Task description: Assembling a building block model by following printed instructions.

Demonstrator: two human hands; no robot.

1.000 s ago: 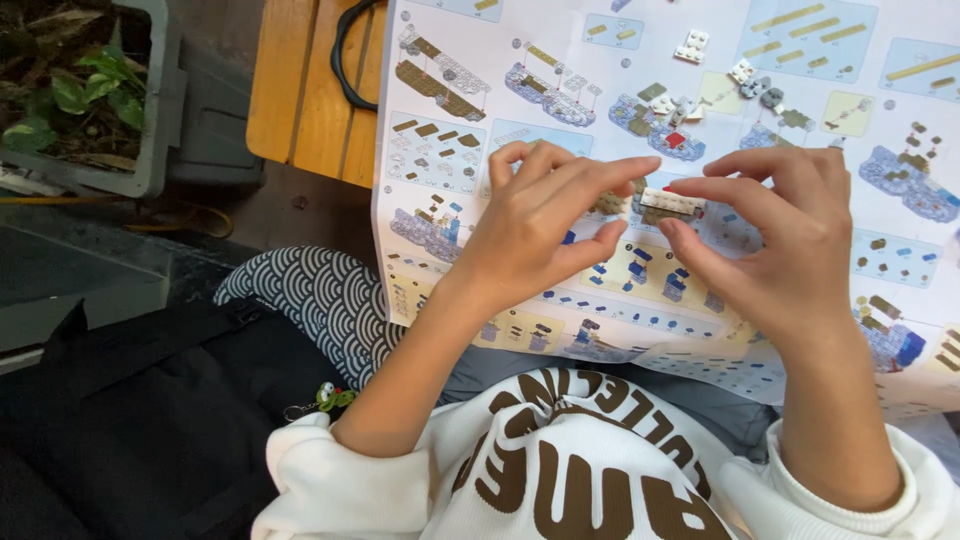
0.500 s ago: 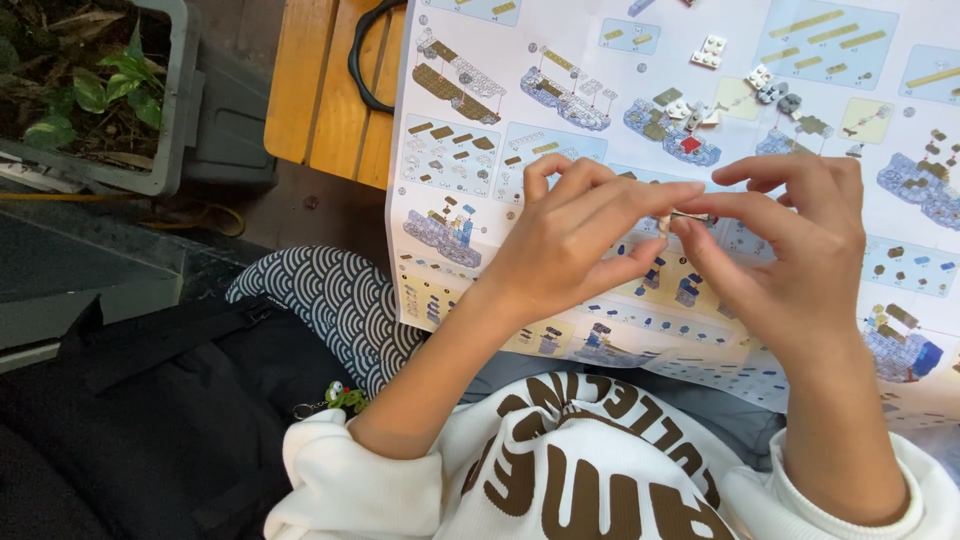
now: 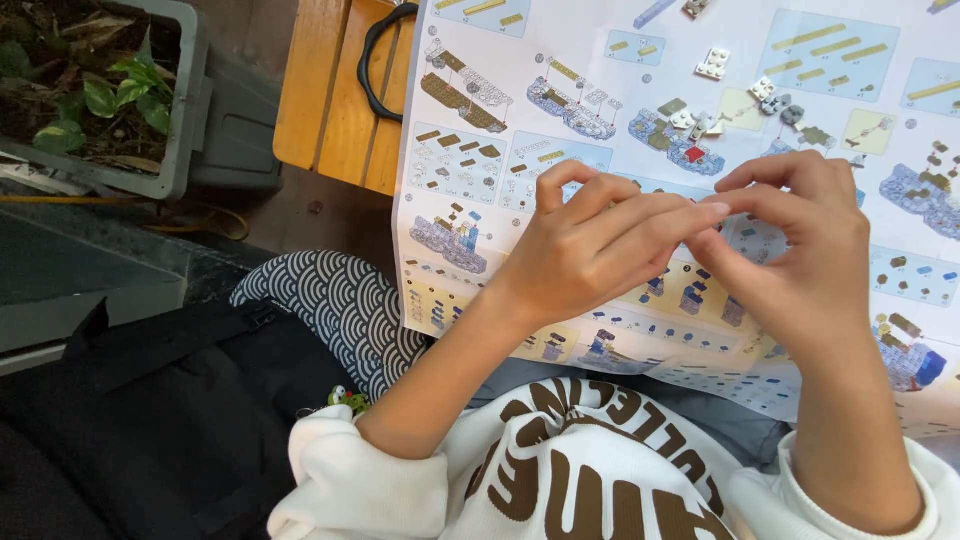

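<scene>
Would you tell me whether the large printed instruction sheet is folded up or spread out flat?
Spread out. The large printed instruction sheet lies open across the wooden bench, many picture panels showing, small loose building bricks resting on it, both hands above.

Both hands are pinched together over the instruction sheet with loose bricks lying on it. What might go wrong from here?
1. The left hand and right hand meet fingertip to fingertip; whatever they pinch is hidden and may slip out.
2. The loose bricks lie on the instruction sheet, which overhangs the wooden bench; a nudge might slide them off.
3. Dropped pieces might vanish into the black bag.
</scene>
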